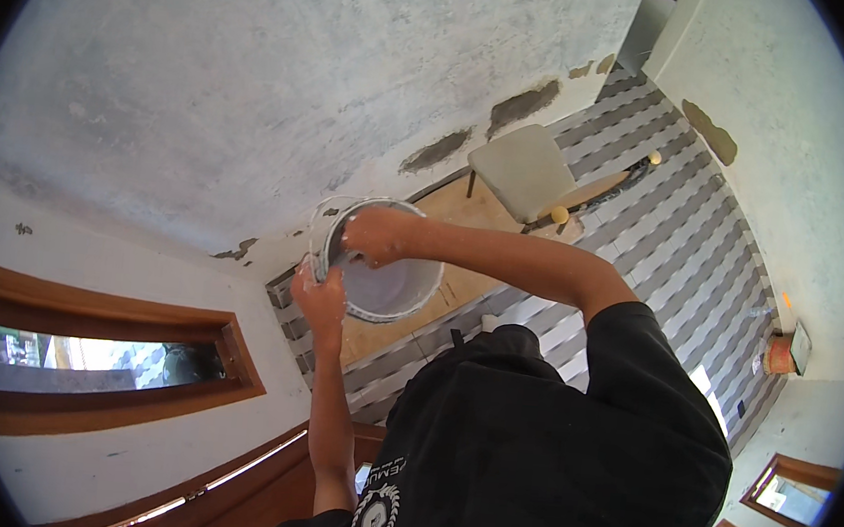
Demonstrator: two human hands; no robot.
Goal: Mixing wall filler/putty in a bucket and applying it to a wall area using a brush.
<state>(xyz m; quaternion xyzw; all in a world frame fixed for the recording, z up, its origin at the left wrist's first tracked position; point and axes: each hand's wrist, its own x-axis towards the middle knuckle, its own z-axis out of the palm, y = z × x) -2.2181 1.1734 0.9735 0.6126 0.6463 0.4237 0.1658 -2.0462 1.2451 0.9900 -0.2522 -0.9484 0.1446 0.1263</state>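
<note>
Fingers of the left hand (320,296) curl round the near rim of a round white plastic bucket (390,286), grasping it at its left edge, so the hand is closed on the rim. The right hand (372,234) sits at the top of the same rim, knuckles up, its fingers bent over the edge; it looks clenched there, though whether it grips the rim alone or something small against it cannot be told. The bucket is held up between the two hands, in front of the person's chest, tilted so its pale grey inside faces the camera. Its rim shows a thin, light-coloured band.

Both forearms are bare; the left one rises from the lower edge, the right one comes in from the right across a black short-sleeved shirt (547,445) with a white printed emblem.

Beyond the bucket lies a flat brown sheet of cardboard (439,295) on a grey-and-white striped tiled floor (665,245). A pale grey chair with thin legs (522,172) stands past the cardboard, near a rough whitish plastered wall (287,81) with dark patches along its base. A brown wooden window frame (113,357) shows at the left.
</note>
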